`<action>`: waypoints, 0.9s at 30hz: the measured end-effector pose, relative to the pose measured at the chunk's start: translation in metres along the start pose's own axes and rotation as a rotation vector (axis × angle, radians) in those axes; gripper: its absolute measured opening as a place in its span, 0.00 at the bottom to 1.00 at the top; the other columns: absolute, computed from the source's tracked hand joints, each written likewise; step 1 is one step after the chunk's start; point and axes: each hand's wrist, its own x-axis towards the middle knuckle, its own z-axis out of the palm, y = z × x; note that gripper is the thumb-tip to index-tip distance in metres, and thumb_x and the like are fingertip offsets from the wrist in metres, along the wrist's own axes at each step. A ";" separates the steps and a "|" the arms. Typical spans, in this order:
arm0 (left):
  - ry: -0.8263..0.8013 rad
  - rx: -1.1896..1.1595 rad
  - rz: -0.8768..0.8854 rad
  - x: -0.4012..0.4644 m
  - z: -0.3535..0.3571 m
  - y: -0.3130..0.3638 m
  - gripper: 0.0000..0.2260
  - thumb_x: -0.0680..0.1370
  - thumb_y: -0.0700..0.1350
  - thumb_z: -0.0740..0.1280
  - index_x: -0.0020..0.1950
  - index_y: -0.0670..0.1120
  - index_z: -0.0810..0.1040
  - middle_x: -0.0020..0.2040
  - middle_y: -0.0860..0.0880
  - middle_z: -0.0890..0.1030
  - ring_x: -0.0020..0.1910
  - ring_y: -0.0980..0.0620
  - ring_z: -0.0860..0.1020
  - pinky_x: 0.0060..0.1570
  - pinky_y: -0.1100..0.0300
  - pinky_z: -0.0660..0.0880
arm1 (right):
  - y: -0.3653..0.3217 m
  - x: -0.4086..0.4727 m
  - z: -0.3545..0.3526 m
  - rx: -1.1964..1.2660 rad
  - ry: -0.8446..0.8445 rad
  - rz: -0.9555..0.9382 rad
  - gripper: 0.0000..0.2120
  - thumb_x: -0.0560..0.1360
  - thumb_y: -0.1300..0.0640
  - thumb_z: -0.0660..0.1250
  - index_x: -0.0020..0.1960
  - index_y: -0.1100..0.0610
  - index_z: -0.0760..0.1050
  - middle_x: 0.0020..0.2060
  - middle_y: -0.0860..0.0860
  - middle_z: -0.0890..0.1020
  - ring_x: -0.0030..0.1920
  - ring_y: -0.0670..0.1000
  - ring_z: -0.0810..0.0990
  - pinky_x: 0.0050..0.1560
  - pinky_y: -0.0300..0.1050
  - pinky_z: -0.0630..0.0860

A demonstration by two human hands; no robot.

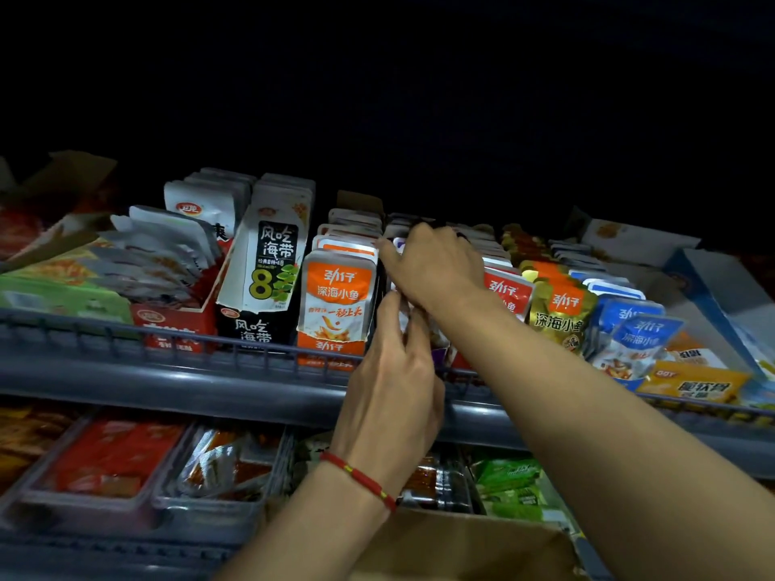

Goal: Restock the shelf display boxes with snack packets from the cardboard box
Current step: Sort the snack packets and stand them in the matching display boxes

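Head view: two grey shelves, the upper half of the picture black and unreadable.
Upper shelf (176, 373): display boxes in a row behind a wire rail; the far ends fade into dark.
Lower shelf (126, 551): trays of red and green packs, blurred.
Cardboard box (461, 547): at the bottom edge, cut off, its contents out of sight.
Orange display box (331, 350): a full row of orange packets (337, 299).
Purple-row packets (400, 247): between orange and red rows, mostly hidden by both hands.
Right hand (438, 266): fingers curled over the packet tops, pressing them back.
Left hand (394, 371): red wrist string; fingers pinch a packet at the row's front, barely visible.
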 end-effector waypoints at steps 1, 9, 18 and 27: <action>-0.003 0.004 0.000 0.000 0.001 0.000 0.33 0.74 0.38 0.71 0.77 0.38 0.64 0.78 0.40 0.55 0.58 0.48 0.79 0.59 0.60 0.78 | -0.001 0.001 0.001 0.011 0.009 0.020 0.25 0.82 0.38 0.57 0.63 0.57 0.76 0.58 0.57 0.81 0.58 0.61 0.79 0.52 0.52 0.72; -0.012 -0.017 0.004 -0.001 0.005 -0.004 0.34 0.67 0.37 0.78 0.71 0.35 0.71 0.74 0.39 0.63 0.52 0.48 0.80 0.55 0.62 0.78 | -0.006 0.001 0.003 0.011 0.071 0.062 0.20 0.83 0.45 0.56 0.60 0.57 0.79 0.57 0.58 0.82 0.58 0.60 0.79 0.48 0.49 0.66; 0.068 0.025 0.060 0.000 0.003 -0.004 0.28 0.75 0.39 0.69 0.75 0.38 0.68 0.76 0.42 0.63 0.66 0.46 0.75 0.64 0.55 0.77 | -0.006 0.010 0.002 -0.040 -0.126 -0.063 0.22 0.85 0.46 0.48 0.63 0.52 0.77 0.62 0.54 0.81 0.64 0.59 0.77 0.67 0.58 0.63; 0.148 0.123 0.123 -0.006 0.005 -0.009 0.19 0.70 0.35 0.76 0.61 0.37 0.80 0.59 0.40 0.78 0.57 0.45 0.79 0.56 0.54 0.80 | 0.012 -0.002 -0.003 0.113 -0.052 -0.103 0.28 0.83 0.39 0.44 0.62 0.52 0.77 0.53 0.56 0.81 0.57 0.59 0.78 0.66 0.63 0.69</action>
